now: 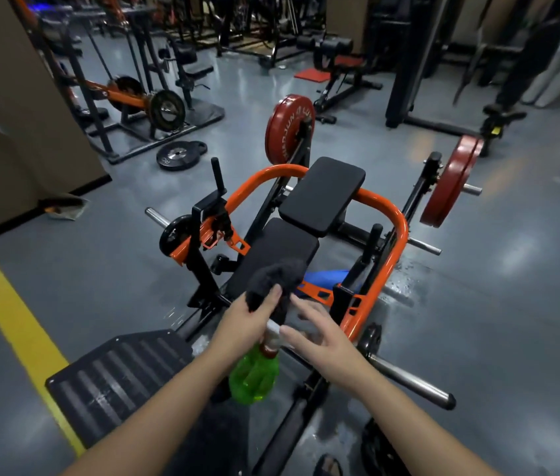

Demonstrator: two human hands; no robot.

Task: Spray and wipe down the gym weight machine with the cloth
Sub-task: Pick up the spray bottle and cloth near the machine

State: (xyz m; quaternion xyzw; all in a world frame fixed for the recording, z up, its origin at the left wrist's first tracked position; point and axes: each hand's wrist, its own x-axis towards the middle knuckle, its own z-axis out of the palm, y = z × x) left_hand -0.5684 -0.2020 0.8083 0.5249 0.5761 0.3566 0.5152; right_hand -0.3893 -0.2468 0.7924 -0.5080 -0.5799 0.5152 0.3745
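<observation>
Grey gym floor [117,269], orange-and-black weight machine [323,194] standing on it, yellow painted line [20,314] left of the machine, loose black plates [178,156] lying beyond its left side, wet patch [405,286] just right.

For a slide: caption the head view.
Above the machine: left hand grips cloth, green spray bottle beneath, right hand open.

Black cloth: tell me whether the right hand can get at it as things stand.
Probably yes. The right hand is open, fingers spread, close beside the black cloth gripped by the left hand above the green spray bottle; nothing shows between them.
</observation>
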